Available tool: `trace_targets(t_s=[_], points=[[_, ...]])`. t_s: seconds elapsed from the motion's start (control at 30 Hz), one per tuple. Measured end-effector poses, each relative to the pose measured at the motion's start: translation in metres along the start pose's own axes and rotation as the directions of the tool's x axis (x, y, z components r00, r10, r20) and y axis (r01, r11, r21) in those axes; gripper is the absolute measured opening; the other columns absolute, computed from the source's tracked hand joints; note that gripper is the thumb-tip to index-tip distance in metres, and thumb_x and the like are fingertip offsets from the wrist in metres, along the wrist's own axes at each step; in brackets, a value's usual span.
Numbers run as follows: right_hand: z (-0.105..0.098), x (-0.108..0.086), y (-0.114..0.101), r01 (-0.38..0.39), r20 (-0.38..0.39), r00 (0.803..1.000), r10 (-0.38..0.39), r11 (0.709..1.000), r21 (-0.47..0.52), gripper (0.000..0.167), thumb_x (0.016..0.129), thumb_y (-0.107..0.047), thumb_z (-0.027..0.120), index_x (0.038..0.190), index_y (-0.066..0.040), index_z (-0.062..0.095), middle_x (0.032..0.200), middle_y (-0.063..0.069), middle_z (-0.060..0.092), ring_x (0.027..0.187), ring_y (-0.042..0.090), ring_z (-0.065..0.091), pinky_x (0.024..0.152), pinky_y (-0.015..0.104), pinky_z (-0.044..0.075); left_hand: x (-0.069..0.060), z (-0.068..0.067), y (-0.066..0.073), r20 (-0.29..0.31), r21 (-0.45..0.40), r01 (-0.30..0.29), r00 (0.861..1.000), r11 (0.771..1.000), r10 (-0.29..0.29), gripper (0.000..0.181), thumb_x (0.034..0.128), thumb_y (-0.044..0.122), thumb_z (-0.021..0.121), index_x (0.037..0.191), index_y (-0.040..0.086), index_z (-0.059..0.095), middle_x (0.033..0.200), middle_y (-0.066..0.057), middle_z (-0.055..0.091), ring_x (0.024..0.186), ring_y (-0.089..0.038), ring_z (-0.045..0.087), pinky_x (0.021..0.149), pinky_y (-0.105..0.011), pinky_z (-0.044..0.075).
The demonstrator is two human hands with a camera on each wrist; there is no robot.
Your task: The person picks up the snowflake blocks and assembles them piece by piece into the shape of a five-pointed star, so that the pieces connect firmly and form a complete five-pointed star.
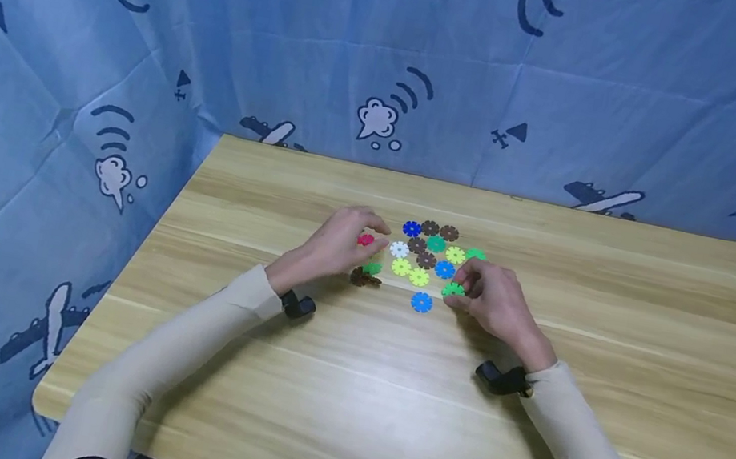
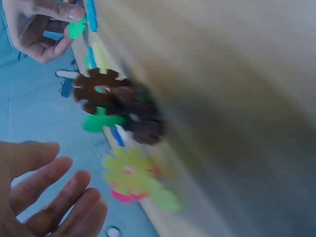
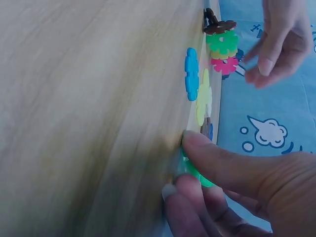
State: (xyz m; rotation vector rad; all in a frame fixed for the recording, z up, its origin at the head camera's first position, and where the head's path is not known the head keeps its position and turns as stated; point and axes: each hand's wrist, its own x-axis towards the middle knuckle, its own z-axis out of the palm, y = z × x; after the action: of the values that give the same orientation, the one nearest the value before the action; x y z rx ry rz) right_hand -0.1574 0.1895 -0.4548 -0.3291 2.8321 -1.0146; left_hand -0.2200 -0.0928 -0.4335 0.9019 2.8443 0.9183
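My right hand (image 1: 493, 299) pinches a green notched plastic disc (image 1: 454, 289) between thumb and fingers, at the right side of a group of similar discs. My left hand (image 1: 339, 243) hovers on the left side with fingers spread and nothing held. Near it are a pink disc (image 1: 365, 240), a green disc (image 1: 372, 268) and brown discs (image 1: 358, 277). In the left wrist view, a brown disc (image 2: 91, 93) is tilted up beside other brown pieces, with a yellow disc (image 2: 126, 170) below. Part of the held disc (image 3: 200, 175) is hidden behind the right thumb.
Several flat discs lie between the hands, among them a white one (image 1: 399, 249), a dark blue one (image 1: 412, 229) and yellow ones (image 1: 419, 277). A light blue disc (image 1: 421, 302) lies nearest the front. Beyond the wooden table (image 1: 336, 419) hangs a blue patterned cloth (image 1: 343, 30).
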Motion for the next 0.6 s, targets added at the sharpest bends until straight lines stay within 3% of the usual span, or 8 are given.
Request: trace_targets(t_s=[0.13, 0.23, 0.37, 0.47, 0.6], points=[[-0.001, -0.002, 0.002, 0.011, 0.0, 1.0, -0.011, 1.0, 0.004, 0.016, 0.089, -0.007, 0.082, 0.097, -0.003, 0.068, 0.085, 0.01, 0.068, 0.072, 0.018, 0.063, 0.064, 0.025, 0.05, 0.014, 0.002, 0.011, 0.079, 0.048, -0.031, 0.997, 0.998, 0.027, 0.023, 0.0999, 0.017, 0.071, 0.118, 0.004, 0.077, 0.121, -0.012, 0.076, 0.102, -0.025, 0.073, 0.095, -0.035, 0.061], [-0.003, -0.002, 0.003, 0.01, -0.008, 1.0, -0.01, 1.0, 0.012, 0.013, 0.091, -0.006, 0.08, 0.097, -0.002, 0.07, 0.084, 0.011, 0.069, 0.072, 0.018, 0.064, 0.064, 0.025, 0.051, 0.025, 0.006, 0.015, 0.153, 0.08, -0.025, 0.988, 0.997, 0.013, 0.024, 0.1006, 0.018, 0.07, 0.119, 0.004, 0.076, 0.125, -0.012, 0.076, 0.116, -0.026, 0.072, 0.107, -0.038, 0.058], [-0.005, -0.004, 0.003, -0.003, -0.018, 1.0, 0.003, 0.999, 0.035, 0.014, 0.091, -0.007, 0.08, 0.1, -0.001, 0.07, 0.086, 0.012, 0.07, 0.077, 0.02, 0.068, 0.065, 0.025, 0.055, 0.033, 0.011, 0.018, 0.249, 0.135, -0.038, 0.969, 0.99, 0.004, 0.026, 0.1009, 0.017, 0.07, 0.121, 0.002, 0.075, 0.125, -0.014, 0.076, 0.104, -0.023, 0.074, 0.1, -0.035, 0.061], [-0.006, -0.004, 0.003, -0.003, -0.03, 1.0, 0.005, 0.998, 0.064, 0.015, 0.091, -0.006, 0.08, 0.101, -0.001, 0.071, 0.09, 0.015, 0.072, 0.081, 0.024, 0.073, 0.067, 0.028, 0.061, 0.036, 0.014, 0.017, 0.273, 0.177, -0.066, 0.962, 0.982, 0.015, 0.021, 0.1008, 0.015, 0.069, 0.116, 0.002, 0.077, 0.117, -0.013, 0.078, 0.089, -0.02, 0.074, 0.092, -0.032, 0.063], [-0.007, -0.006, 0.006, 0.008, -0.048, 0.999, -0.004, 0.995, 0.099, 0.015, 0.092, -0.004, 0.078, 0.105, 0.0, 0.071, 0.098, 0.019, 0.074, 0.086, 0.029, 0.076, 0.074, 0.036, 0.066, 0.039, 0.018, 0.016, 0.279, 0.225, -0.087, 0.96, 0.971, 0.021, 0.017, 0.0985, 0.01, 0.072, 0.112, 0.003, 0.078, 0.113, -0.012, 0.077, 0.092, -0.02, 0.072, 0.091, -0.03, 0.062]])
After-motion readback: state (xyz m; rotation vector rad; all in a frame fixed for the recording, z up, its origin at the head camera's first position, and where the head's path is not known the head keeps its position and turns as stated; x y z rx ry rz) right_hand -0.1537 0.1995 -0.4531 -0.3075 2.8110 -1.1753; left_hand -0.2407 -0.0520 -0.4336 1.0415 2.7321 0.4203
